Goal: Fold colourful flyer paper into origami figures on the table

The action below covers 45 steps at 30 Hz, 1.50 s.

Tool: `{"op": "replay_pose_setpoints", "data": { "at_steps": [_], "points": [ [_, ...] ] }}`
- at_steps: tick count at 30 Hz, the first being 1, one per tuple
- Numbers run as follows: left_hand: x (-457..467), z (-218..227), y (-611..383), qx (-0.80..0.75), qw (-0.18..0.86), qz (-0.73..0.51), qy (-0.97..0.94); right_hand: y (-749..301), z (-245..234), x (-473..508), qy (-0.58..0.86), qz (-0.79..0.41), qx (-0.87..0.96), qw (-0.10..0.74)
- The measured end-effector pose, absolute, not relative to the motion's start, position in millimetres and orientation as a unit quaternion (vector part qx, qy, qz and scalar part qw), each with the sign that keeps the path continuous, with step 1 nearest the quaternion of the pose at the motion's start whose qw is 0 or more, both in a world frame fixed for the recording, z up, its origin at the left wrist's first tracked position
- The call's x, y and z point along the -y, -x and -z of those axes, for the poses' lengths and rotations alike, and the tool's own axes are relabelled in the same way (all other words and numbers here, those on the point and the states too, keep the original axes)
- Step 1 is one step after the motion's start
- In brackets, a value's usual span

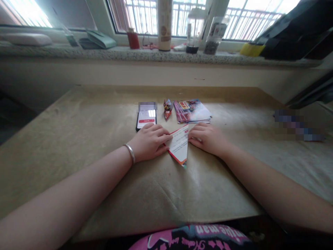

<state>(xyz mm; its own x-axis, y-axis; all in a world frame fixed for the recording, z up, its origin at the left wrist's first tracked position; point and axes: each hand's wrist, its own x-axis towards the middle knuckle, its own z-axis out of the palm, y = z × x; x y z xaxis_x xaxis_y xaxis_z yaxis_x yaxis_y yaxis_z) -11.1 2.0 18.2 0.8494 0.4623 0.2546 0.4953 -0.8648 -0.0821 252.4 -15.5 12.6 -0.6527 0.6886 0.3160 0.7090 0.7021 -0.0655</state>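
A sheet of printed paper (180, 144), folded into a triangle with a white text side up and a red-orange edge, lies on the table in front of me. My left hand (153, 140), with a silver bangle at the wrist, grips its left edge between thumb and fingers. At the opposite edge, the curled fingers of my right hand (204, 137) hold the paper; their tips are partly hidden. Just beyond sits a small folded paper piece (168, 109) in red and dark colours. Right of it is a stack of colourful printed flyers (192, 111).
A phone (146, 116) with a lit screen lies just beyond my left hand. The table (117, 194) has a tan cover. Several items, including a red container (133, 39) and a tall cylinder (164, 26), stand on the stone windowsill (145, 55). A blurred strip (299, 125) lies far right.
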Motion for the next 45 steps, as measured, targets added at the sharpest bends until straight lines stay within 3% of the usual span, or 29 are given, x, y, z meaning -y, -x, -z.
{"op": "replay_pose_setpoints", "data": {
  "at_steps": [12, 21, 32, 45],
  "points": [
    [-1.6, -18.2, 9.1, 0.254, 0.041, 0.116, 0.959, -246.8, -11.6, 22.1, 0.499, -0.04, 0.84, 0.211],
    [1.7, -15.9, 7.5, 0.265, -0.094, 0.183, 0.942, -228.0, -13.6, 35.6, 0.473, -0.072, 0.858, 0.189],
    [-3.7, -15.9, 10.9, 0.205, -0.073, 0.157, 0.963, -227.8, -13.3, 33.6, 0.444, -0.155, 0.859, 0.202],
    [5.4, -20.5, 2.8, 0.272, -0.1, 0.147, 0.946, -222.4, -20.4, 40.4, 0.42, -0.117, 0.885, 0.163]
  ]
}}
